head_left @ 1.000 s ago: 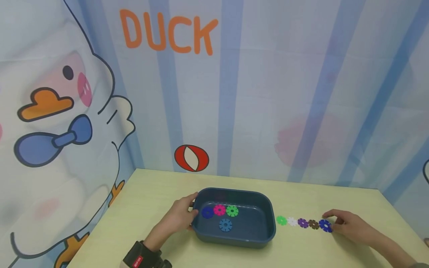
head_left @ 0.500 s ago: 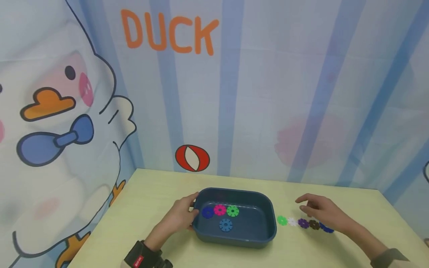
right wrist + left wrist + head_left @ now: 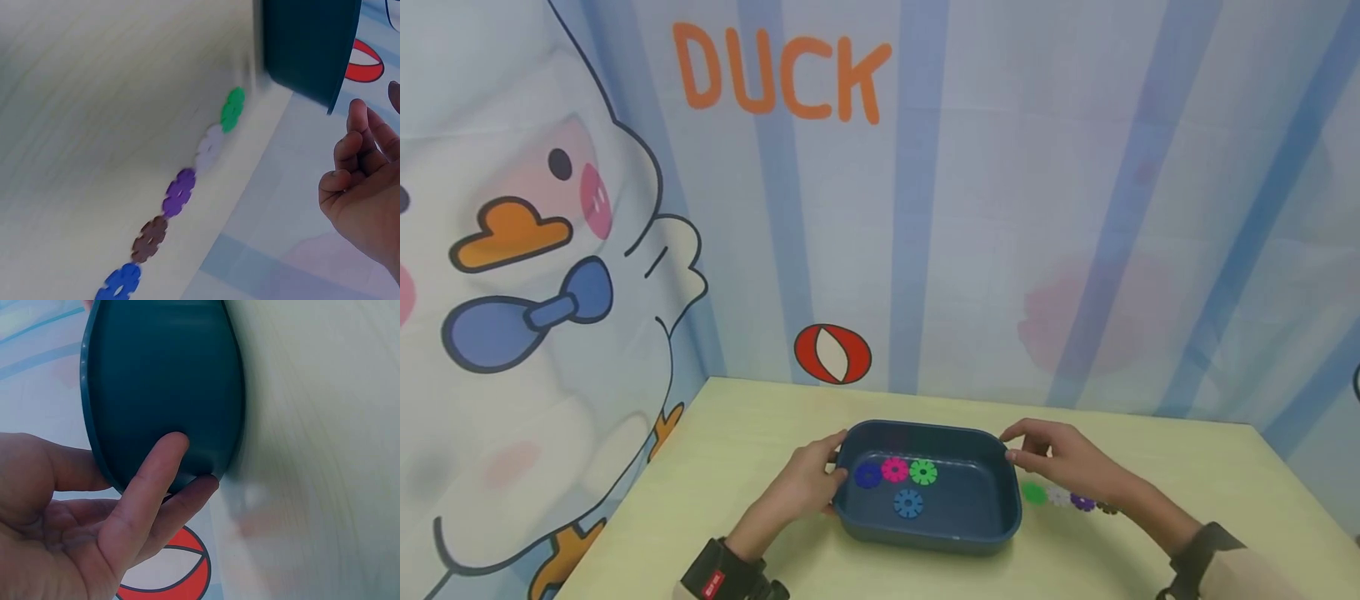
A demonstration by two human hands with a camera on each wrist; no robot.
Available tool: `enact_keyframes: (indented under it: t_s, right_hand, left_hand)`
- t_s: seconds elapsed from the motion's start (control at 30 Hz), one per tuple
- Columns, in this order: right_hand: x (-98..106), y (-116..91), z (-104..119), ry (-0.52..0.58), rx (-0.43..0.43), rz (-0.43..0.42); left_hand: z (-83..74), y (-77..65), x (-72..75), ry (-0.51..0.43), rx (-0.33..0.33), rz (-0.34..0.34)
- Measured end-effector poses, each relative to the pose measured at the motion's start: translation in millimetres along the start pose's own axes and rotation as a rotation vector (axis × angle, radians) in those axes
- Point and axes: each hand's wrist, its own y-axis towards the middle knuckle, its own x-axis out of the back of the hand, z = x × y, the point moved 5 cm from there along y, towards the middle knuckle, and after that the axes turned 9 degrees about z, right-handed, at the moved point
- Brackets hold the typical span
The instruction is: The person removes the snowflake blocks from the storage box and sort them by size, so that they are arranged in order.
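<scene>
My left hand (image 3: pixel 805 483) grips the left end of a dark blue plastic basin (image 3: pixel 925 540), thumb at the rim and fingers against the outer wall (image 3: pixel 165 375). Inside lie a dark blue (image 3: pixel 861 476), a pink (image 3: pixel 887 469) and a green notched disc (image 3: pixel 916 472) side by side, with a lighter blue disc (image 3: pixel 901 503) below. My right hand (image 3: pixel 1071 458) hovers at the basin's far right corner, fingers loosely bent and holding nothing; the right wrist view shows a small gap to the rim.
Right of the basin, a touching row runs along the table (image 3: pixel 760 408): green (image 3: pixel 232 109), white (image 3: pixel 209 147), purple (image 3: pixel 172 199), brown (image 3: pixel 144 247) and blue (image 3: pixel 129 275) discs. My right forearm covers the blue one in the head view. A printed curtain (image 3: pixel 970 208) hangs behind the table.
My right hand has left the blue disc at the row's end and moved left over the row to the basin's right corner. My left hand has stayed on the basin.
</scene>
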Motion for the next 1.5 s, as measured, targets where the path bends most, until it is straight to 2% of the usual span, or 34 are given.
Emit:
enact_keyframes:
  t_s: [0.33, 0.73, 1.03, 1.13, 1.37, 1.5]
  right_hand:
    - [-18.6, 35.6, 19.5, -0.015, 0.03, 0.038]
    - [-43.8, 66.8, 27.2, -0.06, 0.031, 0.122]
    - [-58.8, 84.5, 33.5, -0.154, 0.034, 0.152]
    - [-65.1, 89.1, 33.9, -0.222, 0.032, 0.171]
    - [-79.3, 95.8, 29.9, -0.318, -0.036, 0.239]
    - [-85.8, 98.0, 30.6, -0.399, -0.024, 0.233]
  left_hand:
    - [3.9, 0.4, 1.3, -0.014, 0.01, 0.003]
    - [4.4, -0.3, 1.3, -0.026, 0.01, 0.006]
    - [2.8, -0.5, 2.7, -0.025, -0.007, 0.006]
    - [2.2, -0.6, 3.0, -0.024, -0.015, 0.005]
    - [2.9, 1.1, 1.8, -0.025, -0.025, 0.009]
    - [3.7, 1.9, 1.8, -0.025, -0.027, 0.014]
